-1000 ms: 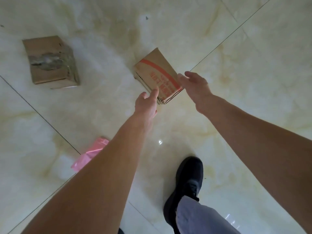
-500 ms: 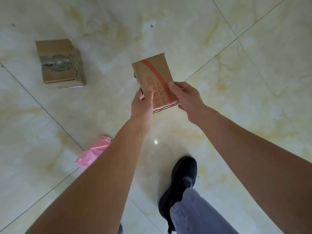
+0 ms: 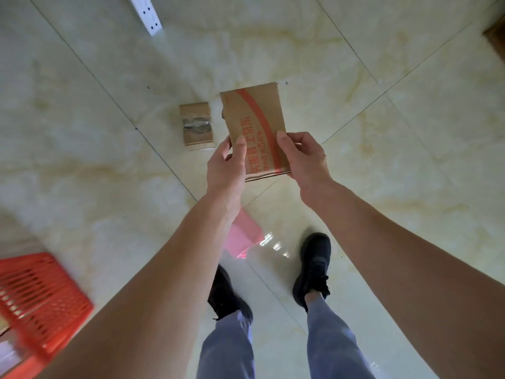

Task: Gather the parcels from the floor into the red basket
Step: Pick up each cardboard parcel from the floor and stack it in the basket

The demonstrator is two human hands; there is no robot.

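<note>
A brown cardboard parcel with red print (image 3: 257,121) is held in the air in front of me. My left hand (image 3: 226,165) grips its lower left corner and my right hand (image 3: 303,157) grips its lower right side. A second brown parcel with torn tape (image 3: 196,127) lies on the floor just left of it. A pink plastic parcel (image 3: 243,236) lies on the floor between my forearms, partly hidden by my left arm. The red basket (image 3: 41,302) stands at the lower left, its slatted side facing me.
Glossy cream marble tiles cover the floor. My two black shoes (image 3: 314,269) stand below the held parcel. A white power strip (image 3: 146,15) lies at the top. A dark wooden edge (image 3: 496,36) shows at the top right corner.
Both hands closed on the printed parcel and lifted it off the floor. The view pulled back as I rose, bringing the red basket and both feet into sight.
</note>
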